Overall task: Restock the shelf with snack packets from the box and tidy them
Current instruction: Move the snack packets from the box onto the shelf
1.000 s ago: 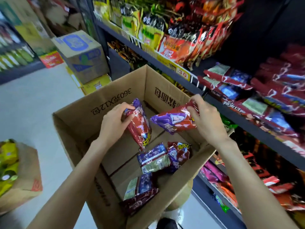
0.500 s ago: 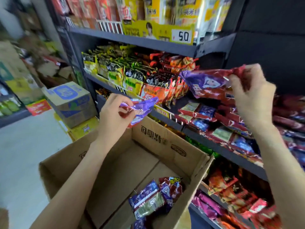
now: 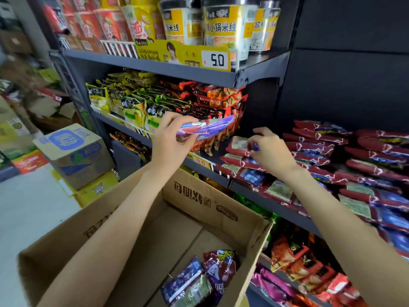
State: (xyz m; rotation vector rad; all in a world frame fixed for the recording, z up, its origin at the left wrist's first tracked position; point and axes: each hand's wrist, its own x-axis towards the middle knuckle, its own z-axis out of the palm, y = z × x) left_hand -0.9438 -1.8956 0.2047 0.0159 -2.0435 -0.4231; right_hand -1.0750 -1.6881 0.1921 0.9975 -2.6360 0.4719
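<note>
My left hand (image 3: 169,140) holds a purple and red snack packet (image 3: 208,128) flat, level with the middle shelf (image 3: 245,190). My right hand (image 3: 269,149) rests on a stack of red and blue packets (image 3: 238,151) at the left end of that shelf, its fingers pinching the purple edge of a packet (image 3: 255,146). Below my arms stands the open cardboard box (image 3: 199,198), with a few packets (image 3: 200,278) lying in its near right corner.
Rows of the same red packets (image 3: 363,156) fill the shelf to the right. Yellow and orange noodle bags (image 3: 155,100) sit to the left, noodle cups (image 3: 223,25) above. More snacks (image 3: 305,262) fill the lower shelf. Stacked cartons (image 3: 75,151) stand on the floor at left.
Both hands lifted packets out of the box up to the shelf. My right hand came down from head height onto the packet stack; my left hand moved right, toward the shelf.
</note>
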